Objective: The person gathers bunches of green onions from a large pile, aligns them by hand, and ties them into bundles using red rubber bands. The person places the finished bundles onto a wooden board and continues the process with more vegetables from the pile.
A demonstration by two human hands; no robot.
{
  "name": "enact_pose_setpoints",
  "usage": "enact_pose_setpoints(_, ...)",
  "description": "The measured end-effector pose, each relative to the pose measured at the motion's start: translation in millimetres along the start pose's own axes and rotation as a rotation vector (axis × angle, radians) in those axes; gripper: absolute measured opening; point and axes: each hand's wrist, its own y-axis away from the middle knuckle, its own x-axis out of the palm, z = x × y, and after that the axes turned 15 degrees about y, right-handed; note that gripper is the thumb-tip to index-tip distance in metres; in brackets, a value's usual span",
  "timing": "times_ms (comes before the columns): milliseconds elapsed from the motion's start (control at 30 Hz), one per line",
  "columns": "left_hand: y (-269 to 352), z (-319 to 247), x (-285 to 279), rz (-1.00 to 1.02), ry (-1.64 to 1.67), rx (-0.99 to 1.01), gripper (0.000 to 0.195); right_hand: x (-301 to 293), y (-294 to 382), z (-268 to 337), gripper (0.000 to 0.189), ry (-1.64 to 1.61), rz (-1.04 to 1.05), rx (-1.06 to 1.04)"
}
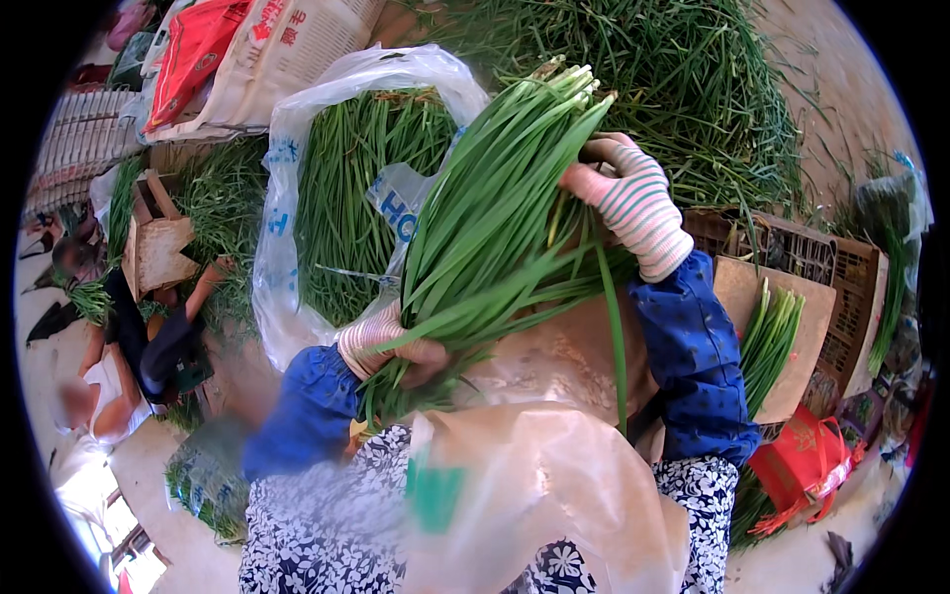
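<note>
A large bunch of long green garlic chives (482, 230) lies slantwise before me, pale cut ends at the upper right. My left hand (393, 345), in a striped knit glove, is closed around its leafy lower end. At the upper right side, my right hand (623, 189), gloved alike, grips the bunch near the pale ends, fingers partly hidden behind it. Some loose leaves hang to the right, below my right hand. Just left of the bunch, a clear plastic bag (278, 215) with blue print stands open, with more chives (356, 171) packed inside.
A big heap of chives (690, 89) lies beyond my hands. On the right, a small bunch (772, 341) rests on a board (809, 297) beside plastic crates (853, 312) and a red bag (801, 453). White baskets (297, 59) stand upper left. Another person (119, 393) sits at the left.
</note>
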Motion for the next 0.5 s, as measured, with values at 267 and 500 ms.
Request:
enact_pose_setpoints(267, 4.5, 10.7, 4.9, 0.033, 0.005, 0.040, 0.057, -44.5, 5.6, -40.8, 0.009, 0.498, -0.496, -0.107)
enact_pose_setpoints(500, -7.3, 8.5, -23.3, 0.133, 0.041, -0.046, 0.065, -79.9, -13.2, -62.7, 0.050, 0.230, -0.324, -0.061)
